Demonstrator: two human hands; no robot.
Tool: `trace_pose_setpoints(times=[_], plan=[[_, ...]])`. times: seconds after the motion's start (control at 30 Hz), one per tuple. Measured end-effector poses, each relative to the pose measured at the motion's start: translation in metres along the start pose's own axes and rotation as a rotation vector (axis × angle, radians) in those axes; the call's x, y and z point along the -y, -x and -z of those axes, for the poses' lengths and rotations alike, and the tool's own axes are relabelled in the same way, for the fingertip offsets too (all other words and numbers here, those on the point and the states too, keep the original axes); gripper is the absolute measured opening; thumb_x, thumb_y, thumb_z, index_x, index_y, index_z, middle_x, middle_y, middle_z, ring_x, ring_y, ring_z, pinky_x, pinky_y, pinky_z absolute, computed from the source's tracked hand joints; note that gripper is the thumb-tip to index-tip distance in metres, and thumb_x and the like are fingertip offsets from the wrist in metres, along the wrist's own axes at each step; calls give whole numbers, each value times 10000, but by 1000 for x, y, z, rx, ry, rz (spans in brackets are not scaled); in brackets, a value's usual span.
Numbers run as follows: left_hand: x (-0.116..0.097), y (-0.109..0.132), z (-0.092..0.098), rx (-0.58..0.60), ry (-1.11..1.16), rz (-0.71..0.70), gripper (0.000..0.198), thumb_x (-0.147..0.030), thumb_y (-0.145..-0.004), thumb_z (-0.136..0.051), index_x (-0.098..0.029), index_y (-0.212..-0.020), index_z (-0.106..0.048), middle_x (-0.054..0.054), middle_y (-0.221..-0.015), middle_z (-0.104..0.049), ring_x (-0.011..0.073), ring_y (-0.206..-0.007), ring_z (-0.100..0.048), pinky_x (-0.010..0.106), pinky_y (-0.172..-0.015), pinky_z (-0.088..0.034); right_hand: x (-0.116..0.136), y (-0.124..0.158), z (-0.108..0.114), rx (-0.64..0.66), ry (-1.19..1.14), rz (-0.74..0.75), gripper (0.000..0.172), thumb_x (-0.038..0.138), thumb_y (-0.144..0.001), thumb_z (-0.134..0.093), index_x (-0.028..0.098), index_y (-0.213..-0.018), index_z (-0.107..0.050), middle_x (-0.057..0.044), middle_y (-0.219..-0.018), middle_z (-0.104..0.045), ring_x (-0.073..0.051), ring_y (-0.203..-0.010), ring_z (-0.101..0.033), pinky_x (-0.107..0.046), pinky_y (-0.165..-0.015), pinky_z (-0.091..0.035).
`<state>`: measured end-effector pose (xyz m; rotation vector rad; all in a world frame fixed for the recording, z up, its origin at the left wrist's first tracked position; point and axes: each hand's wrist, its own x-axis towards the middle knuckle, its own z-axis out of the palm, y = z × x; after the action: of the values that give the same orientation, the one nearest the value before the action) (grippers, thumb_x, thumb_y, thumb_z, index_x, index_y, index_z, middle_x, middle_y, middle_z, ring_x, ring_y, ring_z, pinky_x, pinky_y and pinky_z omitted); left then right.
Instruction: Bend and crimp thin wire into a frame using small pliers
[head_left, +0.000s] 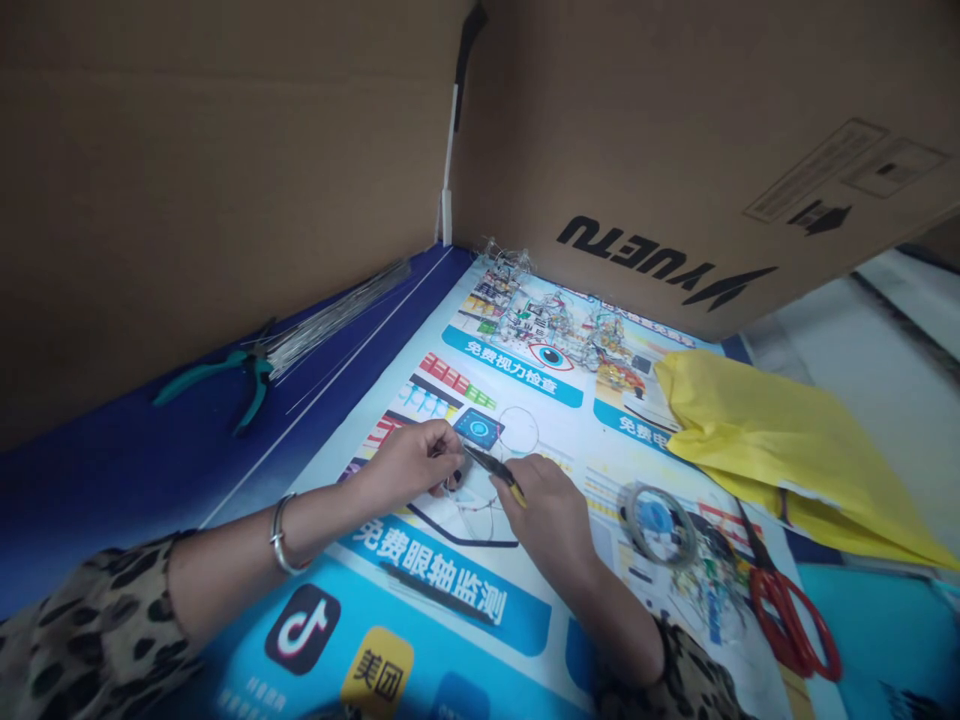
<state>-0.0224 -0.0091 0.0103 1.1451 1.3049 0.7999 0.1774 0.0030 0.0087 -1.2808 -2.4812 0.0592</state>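
My left hand (424,455) is closed in a pinch over the printed sheet, on what looks like a thin wire. Part of that wire seems to form a round loop (519,430) beyond my fingers. My right hand (551,510) is wrapped round pliers (491,462) with dark, narrow jaws and a yellow-and-black handle. The jaw tips reach to my left fingertips. Exactly what they grip is too small to make out. Below my hands a slim dark tool (439,592) lies on the sheet.
Teal-handled pliers (251,385) and straight wires (337,318) lie at left. Tangled wire pieces (551,320) sit at the back. To the right are a wire coil (682,530), red-handled scissors (787,610) and a yellow bag (780,440). Cardboard walls (637,130) stand behind.
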Motion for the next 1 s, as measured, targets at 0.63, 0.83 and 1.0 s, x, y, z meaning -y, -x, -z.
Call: trace_pose_setpoints(times=[0.63,0.83,1.0], plan=[[-5,2,-1,-4,25,28,113,-270,-744,-555,-174,-747,-496,-18,-571,-606,114,-535,-591,217,-490,-484,-1,1,2,19,-36,27,173,323,-858,-500,181,-829,-596,-51,-766,-604,-184,-767,-544,-285,-693,-410],[-7,2,-1,5,10,38,116,-278,-746,-552,-176,-752,-496,-16,-579,-603,129,-566,-610,224,-491,-496,-3,2,2,45,-92,-35,159,327,-849,-515,189,-859,-594,-40,-799,-615,-180,-776,-556,-277,-687,-414],[-7,2,0,33,8,46,112,-280,-744,-546,-177,-769,-508,-13,-599,-603,126,-569,-607,213,-477,-488,-3,1,2,64,-122,-59,157,326,-847,-517,190,-865,-594,-39,-807,-620,-185,-779,-563,-280,-683,-420]])
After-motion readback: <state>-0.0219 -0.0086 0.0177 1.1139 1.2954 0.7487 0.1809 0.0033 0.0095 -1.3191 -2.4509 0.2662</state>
